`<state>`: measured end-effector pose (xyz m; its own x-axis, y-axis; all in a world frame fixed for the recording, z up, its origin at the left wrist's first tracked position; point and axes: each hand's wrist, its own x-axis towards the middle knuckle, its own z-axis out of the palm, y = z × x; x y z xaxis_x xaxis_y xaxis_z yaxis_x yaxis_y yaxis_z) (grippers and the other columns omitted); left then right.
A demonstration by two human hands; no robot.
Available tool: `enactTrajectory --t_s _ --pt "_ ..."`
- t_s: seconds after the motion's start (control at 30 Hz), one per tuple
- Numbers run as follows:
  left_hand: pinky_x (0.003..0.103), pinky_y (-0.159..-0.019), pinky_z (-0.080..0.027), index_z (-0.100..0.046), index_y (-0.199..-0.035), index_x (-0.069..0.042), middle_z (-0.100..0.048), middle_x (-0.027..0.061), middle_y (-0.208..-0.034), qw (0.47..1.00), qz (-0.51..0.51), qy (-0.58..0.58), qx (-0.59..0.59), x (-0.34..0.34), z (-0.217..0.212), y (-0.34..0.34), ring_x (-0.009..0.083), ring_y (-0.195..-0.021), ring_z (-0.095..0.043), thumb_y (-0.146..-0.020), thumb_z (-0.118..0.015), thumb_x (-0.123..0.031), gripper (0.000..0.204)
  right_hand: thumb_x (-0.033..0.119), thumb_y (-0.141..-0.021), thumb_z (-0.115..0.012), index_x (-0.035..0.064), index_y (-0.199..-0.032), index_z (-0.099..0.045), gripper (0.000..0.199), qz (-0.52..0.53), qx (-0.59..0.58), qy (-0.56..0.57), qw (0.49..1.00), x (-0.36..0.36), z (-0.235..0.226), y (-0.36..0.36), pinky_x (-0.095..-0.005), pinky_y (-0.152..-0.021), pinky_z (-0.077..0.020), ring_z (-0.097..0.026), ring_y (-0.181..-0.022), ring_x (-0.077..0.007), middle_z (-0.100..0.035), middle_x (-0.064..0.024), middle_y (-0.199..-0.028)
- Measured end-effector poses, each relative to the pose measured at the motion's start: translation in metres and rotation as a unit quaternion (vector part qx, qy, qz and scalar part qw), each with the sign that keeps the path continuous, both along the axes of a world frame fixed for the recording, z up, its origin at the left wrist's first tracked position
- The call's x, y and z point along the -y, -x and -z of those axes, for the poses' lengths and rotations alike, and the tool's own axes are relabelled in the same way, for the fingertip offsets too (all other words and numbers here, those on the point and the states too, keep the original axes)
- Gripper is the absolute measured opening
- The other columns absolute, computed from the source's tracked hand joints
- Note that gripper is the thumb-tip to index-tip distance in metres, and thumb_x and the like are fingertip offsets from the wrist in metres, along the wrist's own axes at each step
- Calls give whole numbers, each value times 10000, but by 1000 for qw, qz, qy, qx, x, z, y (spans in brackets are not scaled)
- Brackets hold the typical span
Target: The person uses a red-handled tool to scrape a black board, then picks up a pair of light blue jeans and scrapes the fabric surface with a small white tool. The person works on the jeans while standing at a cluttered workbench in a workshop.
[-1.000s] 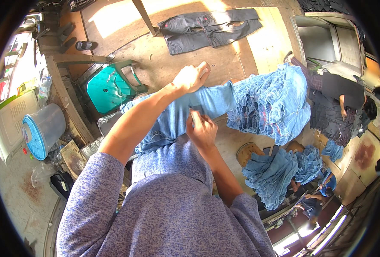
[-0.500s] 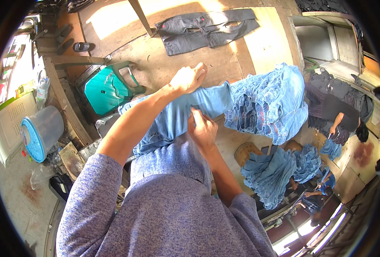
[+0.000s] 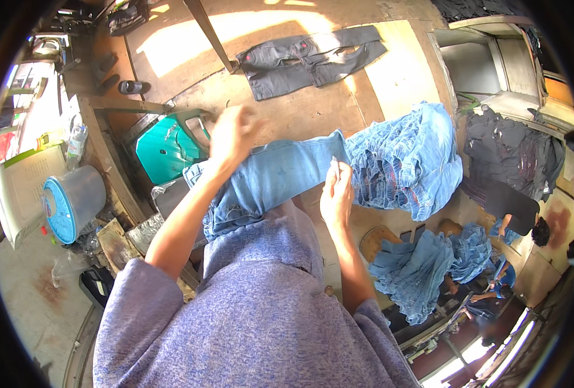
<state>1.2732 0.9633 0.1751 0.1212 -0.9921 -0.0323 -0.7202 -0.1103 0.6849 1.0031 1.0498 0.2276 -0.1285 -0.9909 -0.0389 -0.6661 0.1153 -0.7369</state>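
Note:
A pair of light blue jeans (image 3: 280, 168) lies across my lap, one leg stretched out to the right. My right hand (image 3: 337, 197) is closed at the end of that leg. A small pale tip (image 3: 334, 161) sticks out of its fingers; its kind cannot be made out. Above the upper edge of the jeans, my left hand (image 3: 236, 132) is raised and smeared by motion, so its fingers are unclear. Just right of the leg end stands a thick stack of blue jeans (image 3: 406, 161) with gathered waistbands.
Dark trousers (image 3: 313, 61) lie on the floor ahead. A green plastic stool (image 3: 164, 150) and a clear bucket with a blue lid (image 3: 61, 210) stand at left. More blue jeans (image 3: 413, 268) hang in a heap at right. Two co-workers are farther right.
My left hand has moved left and away from the jeans. My right hand has slid right along the leg to its end. The whole view has shifted slightly.

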Motion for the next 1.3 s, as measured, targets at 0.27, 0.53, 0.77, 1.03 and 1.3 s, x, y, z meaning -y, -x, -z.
enactTrajectory --t_s 0.27,0.53,0.77,1.03,1.3 --pt "392 -1080 -482 -493 -1444 38 -608 182 -1366 841 -417 -213 -273 -195 -73 -47 261 -1218 -621 -925 -865 -337 740 188 -1149 -496 19 -1288 -538 223 24 111 -110 987 -19 4 2 -419 -944 -549 -705 -1128 -307 -693 -226 -1247" --pt "460 -977 -626 -619 -1296 96 -733 196 -1226 711 -262 -299 -580 -144 -83 -11 296 -1097 -744 -937 -792 -200 496 203 -1157 -485 53 -1299 -565 221 -37 136 -56 988 -12 2 3 -282 -706 -507 -566 -808 -113 -625 -61 -1009" --pt "526 -1014 -606 -642 -1258 88 -750 234 -1204 554 -237 -382 -701 -148 -52 -20 366 -1069 -754 -905 -750 -76 404 230 -1157 -497 64 -1273 -564 213 -11 167 -38 985 -20 -10 15 -231 -562 -458 -477 -650 -47 -521 19 -843" --pt "584 -1082 -553 -544 -1412 110 -695 261 -1326 545 -187 -372 -728 -159 -45 -35 406 -1181 -707 -871 -743 -8 589 347 -982 -784 142 -961 -510 342 116 329 -306 886 -49 -14 -48 -245 -451 -445 -488 -555 -64 -461 42 -768" --pt "572 -1049 -577 -635 -1346 53 -732 207 -1275 548 -171 -389 -720 -156 -47 -54 354 -1172 -719 -876 -773 32 490 509 -906 -825 69 -933 -615 488 104 183 -401 892 -39 -26 -110 -255 -503 -448 -580 -547 -92 -708 -50 -706"
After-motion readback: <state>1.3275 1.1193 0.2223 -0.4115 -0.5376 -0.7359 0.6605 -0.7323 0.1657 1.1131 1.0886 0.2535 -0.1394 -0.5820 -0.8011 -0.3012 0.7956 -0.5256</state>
